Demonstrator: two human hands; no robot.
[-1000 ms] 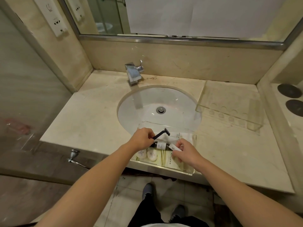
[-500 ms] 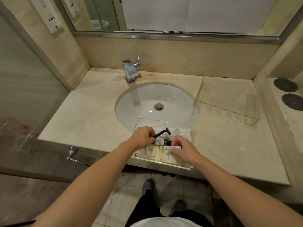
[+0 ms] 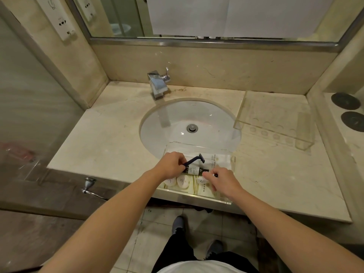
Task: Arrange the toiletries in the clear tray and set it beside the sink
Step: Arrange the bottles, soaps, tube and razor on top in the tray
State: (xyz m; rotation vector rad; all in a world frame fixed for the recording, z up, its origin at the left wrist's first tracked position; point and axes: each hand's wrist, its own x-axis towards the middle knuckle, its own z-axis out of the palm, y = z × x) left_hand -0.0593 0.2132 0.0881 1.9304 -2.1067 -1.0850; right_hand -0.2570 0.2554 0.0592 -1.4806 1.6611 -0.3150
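Fingers of left hand (image 3: 171, 166) pinch one razor (image 3: 195, 159) (two soaps (image 3: 177, 181) below); right hand (image 3: 220, 180) seemingly pinches a sachet (image 3: 203, 180).

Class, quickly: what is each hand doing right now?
Left hand: closed, holding the razor.
Right hand: fingers curled over the tray's packets; grip cannot be told.

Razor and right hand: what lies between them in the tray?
In the head view, a small dark bottle lies between the razor and right hand.
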